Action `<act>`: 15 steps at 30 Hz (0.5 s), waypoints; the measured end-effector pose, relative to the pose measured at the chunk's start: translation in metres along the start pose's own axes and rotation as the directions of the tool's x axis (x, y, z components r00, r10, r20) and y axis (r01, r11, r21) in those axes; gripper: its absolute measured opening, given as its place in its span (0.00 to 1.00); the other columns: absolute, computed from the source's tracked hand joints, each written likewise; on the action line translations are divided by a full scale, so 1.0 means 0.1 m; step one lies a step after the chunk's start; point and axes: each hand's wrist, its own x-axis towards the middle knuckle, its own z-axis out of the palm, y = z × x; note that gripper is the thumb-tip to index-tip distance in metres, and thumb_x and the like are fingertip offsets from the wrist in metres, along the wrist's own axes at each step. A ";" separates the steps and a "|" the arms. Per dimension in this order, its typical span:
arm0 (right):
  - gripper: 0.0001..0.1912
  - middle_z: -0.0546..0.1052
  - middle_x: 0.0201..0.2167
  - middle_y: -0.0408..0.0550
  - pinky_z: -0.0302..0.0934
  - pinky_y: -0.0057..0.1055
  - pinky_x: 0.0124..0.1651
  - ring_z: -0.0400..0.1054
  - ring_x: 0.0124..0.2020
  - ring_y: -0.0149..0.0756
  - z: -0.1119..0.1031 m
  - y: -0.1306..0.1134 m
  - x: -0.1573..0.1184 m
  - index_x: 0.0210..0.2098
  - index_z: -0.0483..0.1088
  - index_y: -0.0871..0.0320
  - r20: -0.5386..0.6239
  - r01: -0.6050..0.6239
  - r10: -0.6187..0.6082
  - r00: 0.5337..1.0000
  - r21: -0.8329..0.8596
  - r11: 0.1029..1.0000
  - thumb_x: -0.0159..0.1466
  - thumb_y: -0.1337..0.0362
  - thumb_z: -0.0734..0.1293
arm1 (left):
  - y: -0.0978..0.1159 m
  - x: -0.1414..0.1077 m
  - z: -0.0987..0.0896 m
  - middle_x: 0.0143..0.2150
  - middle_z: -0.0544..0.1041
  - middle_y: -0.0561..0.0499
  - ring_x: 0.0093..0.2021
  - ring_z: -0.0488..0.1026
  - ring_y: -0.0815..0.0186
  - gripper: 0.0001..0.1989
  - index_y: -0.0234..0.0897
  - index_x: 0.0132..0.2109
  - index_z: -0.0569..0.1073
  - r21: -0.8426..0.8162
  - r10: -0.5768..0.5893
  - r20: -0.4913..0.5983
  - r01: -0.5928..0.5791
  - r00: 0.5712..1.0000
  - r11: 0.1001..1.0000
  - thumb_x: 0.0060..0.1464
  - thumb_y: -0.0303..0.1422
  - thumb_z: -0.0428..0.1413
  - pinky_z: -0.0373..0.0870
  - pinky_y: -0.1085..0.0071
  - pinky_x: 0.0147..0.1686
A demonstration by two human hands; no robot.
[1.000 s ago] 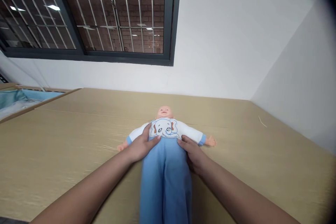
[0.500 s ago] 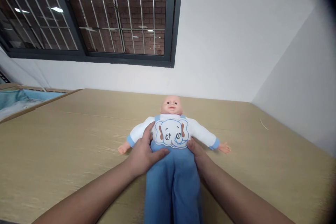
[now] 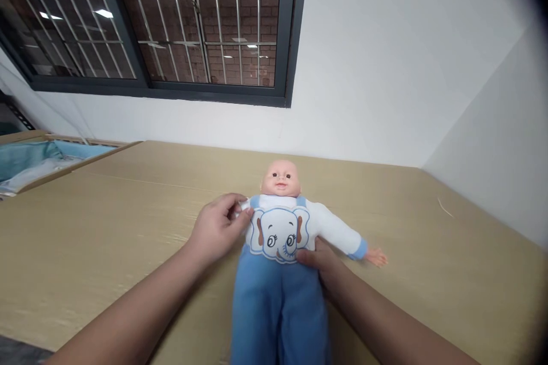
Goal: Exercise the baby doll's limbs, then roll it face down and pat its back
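A baby doll (image 3: 280, 234) lies face up on a tan surface (image 3: 141, 194), dressed in a white top and blue overalls with an elephant patch (image 3: 280, 234). At its shoulder, my left hand (image 3: 220, 225) pinches the white sleeve (image 3: 245, 205); the rest of that doll arm is hidden behind my hand. My right hand (image 3: 319, 259) grips the doll's side at the waist, thumb on the lower edge of the patch and fingers out of sight underneath. The other doll arm (image 3: 342, 231) stretches out to the right.
A box-like bin (image 3: 64, 171) with a blue lining stands at the left. Behind the surface rises a white wall (image 3: 355, 68) with a barred, dark-framed window (image 3: 192, 91). A thin pale strand (image 3: 445, 207) lies at the right.
My left hand has moved from the doll's side up to its sleeve at the shoulder. My right hand keeps its hold at the waist. The doll sits slightly lower in view.
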 end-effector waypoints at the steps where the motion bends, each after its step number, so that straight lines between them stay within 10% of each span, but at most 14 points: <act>1: 0.38 0.80 0.45 0.54 0.65 0.48 0.56 0.72 0.52 0.57 0.02 0.01 -0.01 0.56 0.71 0.56 -0.013 -0.003 0.003 1.000 -0.003 1.000 0.46 0.58 0.78 | -0.03 0.07 -0.01 0.40 0.77 0.48 0.39 0.73 0.59 0.20 0.39 0.50 0.74 -0.028 0.002 -0.028 -0.003 1.000 1.000 0.61 0.48 0.56 0.68 0.66 0.39; 5: 0.31 0.81 0.39 0.49 0.68 0.46 0.51 0.74 0.49 0.57 0.06 0.06 -0.05 0.47 0.75 0.54 -0.053 -0.022 0.019 0.998 -0.045 0.999 0.43 0.59 0.79 | -0.10 0.45 0.00 0.56 0.71 0.41 0.52 0.71 0.54 0.31 0.38 0.61 0.66 -0.405 -0.008 0.158 0.072 0.987 0.912 0.56 0.50 0.59 0.70 0.61 0.48; 9: 0.27 0.80 0.34 0.47 0.69 0.46 0.49 0.75 0.44 0.56 0.07 0.08 -0.05 0.41 0.77 0.52 -0.029 -0.032 0.030 0.999 -0.080 0.996 0.41 0.57 0.79 | -0.11 0.82 0.07 0.59 0.70 0.36 0.55 0.72 0.47 0.44 0.40 0.68 0.58 -0.783 0.191 0.492 0.336 0.849 0.523 0.49 0.48 0.66 0.70 0.55 0.52; 15: 0.23 0.80 0.36 0.48 0.67 0.46 0.52 0.75 0.45 0.54 -0.01 0.05 -0.04 0.39 0.75 0.53 0.078 -0.043 0.052 0.996 -0.110 0.993 0.43 0.58 0.79 | 0.01 0.97 0.28 0.58 0.72 0.33 0.57 0.71 0.40 0.49 0.36 0.65 0.63 -0.842 0.352 0.534 0.442 0.769 0.310 0.38 0.46 0.72 0.69 0.48 0.55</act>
